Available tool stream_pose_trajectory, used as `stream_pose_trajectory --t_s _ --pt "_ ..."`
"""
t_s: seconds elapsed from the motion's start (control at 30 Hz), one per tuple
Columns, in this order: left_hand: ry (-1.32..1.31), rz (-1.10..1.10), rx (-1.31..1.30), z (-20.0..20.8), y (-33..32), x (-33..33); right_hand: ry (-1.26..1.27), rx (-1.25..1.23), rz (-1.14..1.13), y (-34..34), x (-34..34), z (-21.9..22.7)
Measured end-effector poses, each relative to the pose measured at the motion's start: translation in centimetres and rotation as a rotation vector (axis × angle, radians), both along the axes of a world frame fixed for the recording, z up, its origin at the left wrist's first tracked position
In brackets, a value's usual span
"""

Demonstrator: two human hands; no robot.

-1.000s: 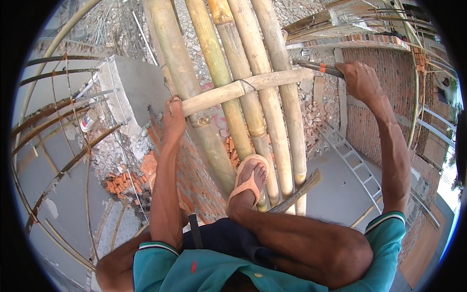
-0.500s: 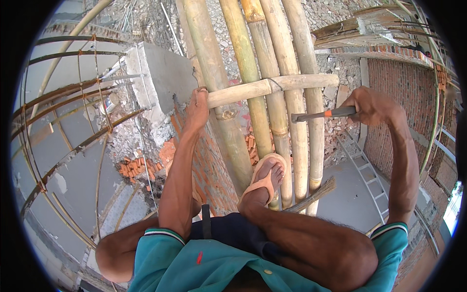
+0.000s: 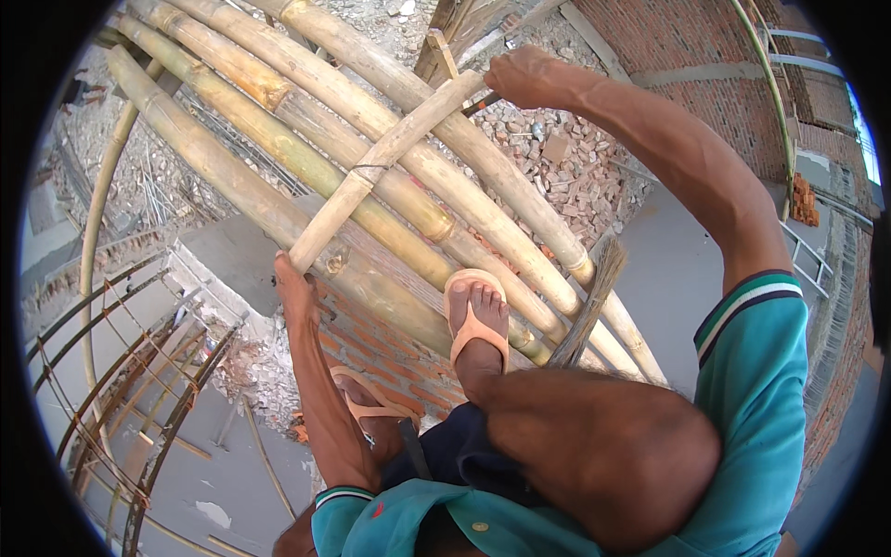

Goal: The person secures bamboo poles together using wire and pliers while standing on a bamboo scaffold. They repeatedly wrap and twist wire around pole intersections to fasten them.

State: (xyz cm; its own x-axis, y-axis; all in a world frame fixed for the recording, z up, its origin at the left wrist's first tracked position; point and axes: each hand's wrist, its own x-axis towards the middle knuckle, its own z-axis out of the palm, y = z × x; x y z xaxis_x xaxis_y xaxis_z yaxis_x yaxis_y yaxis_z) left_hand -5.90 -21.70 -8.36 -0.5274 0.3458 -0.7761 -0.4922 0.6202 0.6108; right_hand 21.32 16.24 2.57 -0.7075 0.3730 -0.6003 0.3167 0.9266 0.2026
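Observation:
A short bamboo crosspiece [image 3: 385, 153] lies slantwise over several long bamboo poles [image 3: 408, 200]. A thin dark wire tie [image 3: 369, 171] wraps it near its middle. My left hand [image 3: 295, 283] is closed on the crosspiece's near left end. At its far right end, my right hand [image 3: 524, 79] is closed around the dark handle of the pincers [image 3: 481, 103]; their head is hidden behind the crosspiece and poles. My sandalled right foot [image 3: 479, 320] rests on the poles, and my left foot [image 3: 369, 408] stands on the brick wall top.
A brush-like bundle [image 3: 594, 302] lies across the poles by my right knee. Below are broken bricks [image 3: 566, 148] and a grey floor [image 3: 664, 278]. Rusty rebar [image 3: 176, 408] juts out at left beside a concrete block [image 3: 237, 260]. A ladder [image 3: 807, 260] leans at right.
The view has turned, so the poles now run slantwise. My right hand has brought the pincers from beside the poles to the crosspiece's right end. My left hand still holds the other end.

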Motion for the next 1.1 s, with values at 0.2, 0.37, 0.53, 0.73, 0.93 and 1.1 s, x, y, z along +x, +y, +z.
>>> stream_pose_trajectory --t_s 0.2,0.37,0.53,0.73,0.93,1.1 --pt "-0.032 0.064 0.039 0.3 0.0 0.0 -0.019 0.054 0.034 -1.1 -2.0 1.1" --pt "-0.090 0.171 0.041 0.1 0.2 0.2 -0.093 -0.010 -0.025 -0.5 -1.9 3.4" --pt "-0.086 0.144 0.036 0.5 0.2 0.5 -0.103 0.039 0.033 0.4 -3.1 4.6" --pt "-0.064 0.087 -0.028 0.5 0.1 0.5 -0.017 0.032 0.071 1.2 -2.9 4.7" --pt "-0.003 0.032 -0.016 0.6 0.1 0.5 0.035 0.032 -0.018 1.0 -1.0 3.8" --pt "0.017 0.020 -0.046 1.3 0.3 0.6 0.000 -0.020 -0.365 -0.4 1.9 8.9"
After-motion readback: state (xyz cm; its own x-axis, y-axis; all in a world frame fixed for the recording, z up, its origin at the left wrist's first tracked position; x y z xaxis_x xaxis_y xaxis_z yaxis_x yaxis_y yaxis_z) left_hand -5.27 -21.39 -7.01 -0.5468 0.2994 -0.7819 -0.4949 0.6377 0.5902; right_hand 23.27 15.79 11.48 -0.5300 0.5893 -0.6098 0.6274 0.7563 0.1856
